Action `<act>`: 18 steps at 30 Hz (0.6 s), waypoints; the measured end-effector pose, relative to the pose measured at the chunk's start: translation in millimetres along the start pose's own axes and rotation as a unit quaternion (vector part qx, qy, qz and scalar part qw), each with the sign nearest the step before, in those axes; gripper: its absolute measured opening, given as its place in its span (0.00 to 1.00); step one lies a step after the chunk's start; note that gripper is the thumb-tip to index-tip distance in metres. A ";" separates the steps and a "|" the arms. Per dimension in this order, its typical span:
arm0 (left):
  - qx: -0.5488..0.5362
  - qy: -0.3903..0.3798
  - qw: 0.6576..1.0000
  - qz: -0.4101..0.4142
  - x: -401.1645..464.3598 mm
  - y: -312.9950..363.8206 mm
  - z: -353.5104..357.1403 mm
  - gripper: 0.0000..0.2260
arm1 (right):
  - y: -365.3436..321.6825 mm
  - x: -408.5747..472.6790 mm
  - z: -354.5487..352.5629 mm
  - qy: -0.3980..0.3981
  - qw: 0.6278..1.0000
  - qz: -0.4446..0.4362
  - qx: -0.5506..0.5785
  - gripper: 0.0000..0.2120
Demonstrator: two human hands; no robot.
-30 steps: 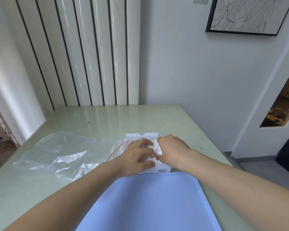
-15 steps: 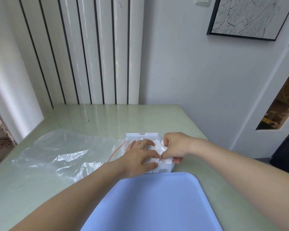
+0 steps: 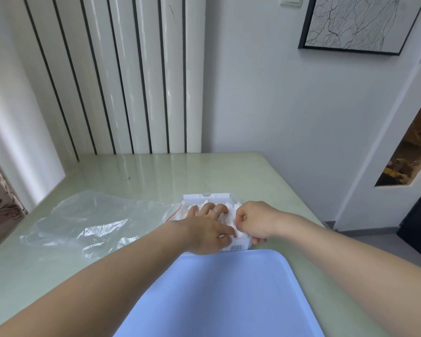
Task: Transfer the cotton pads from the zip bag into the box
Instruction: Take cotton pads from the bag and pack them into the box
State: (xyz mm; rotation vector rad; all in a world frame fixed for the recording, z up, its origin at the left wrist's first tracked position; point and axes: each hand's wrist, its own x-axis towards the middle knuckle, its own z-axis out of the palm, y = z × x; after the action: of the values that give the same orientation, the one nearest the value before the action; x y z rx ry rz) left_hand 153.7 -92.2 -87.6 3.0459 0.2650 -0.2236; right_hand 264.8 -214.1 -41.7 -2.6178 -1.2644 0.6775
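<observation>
Pressing down, left hand [image 3: 208,229] lies flat with fingers spread straight over the cotton pads [image 3: 231,216] heaped in the white box [image 3: 206,197]; thumb touches box's near edge by the barcode. Right hand [image 3: 254,221] is curled, fingertips pinching pads at the box's right side. Clear zip bag [image 3: 88,222] with red seal line lies crumpled just left of the box on the green table [image 3: 156,173]. Blue tray [image 3: 224,295] sits near, touching box's front.

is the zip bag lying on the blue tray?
No, the zip bag lies flat on the green table, left of the box; the blue tray sits nearer.
</observation>
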 end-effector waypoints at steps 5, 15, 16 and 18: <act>-0.211 0.108 0.971 0.019 -8.9 -19.7 -12.7 0.13 | 9.5 -6.2 -0.5 0.163 0.980 -0.094 -0.070 0.12; -0.068 0.094 0.990 -0.084 -11.8 -35.0 13.4 0.33 | 24.0 -14.3 61.3 0.099 0.979 -0.136 -0.118 0.33; -0.087 0.115 0.985 -0.095 -10.7 -39.1 12.8 0.31 | 22.0 -13.7 53.4 0.111 0.977 -0.138 -0.115 0.34; -0.117 0.144 0.974 -0.130 -12.0 -44.0 10.1 0.29 | 21.2 -5.6 38.4 0.159 0.974 -0.137 -0.087 0.30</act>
State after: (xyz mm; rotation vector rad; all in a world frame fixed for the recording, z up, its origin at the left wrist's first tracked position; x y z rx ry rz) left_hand 132.9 -51.9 -98.6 2.7934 0.6596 0.2231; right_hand 259.0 -233.9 -80.8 -2.4740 -1.5929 0.0995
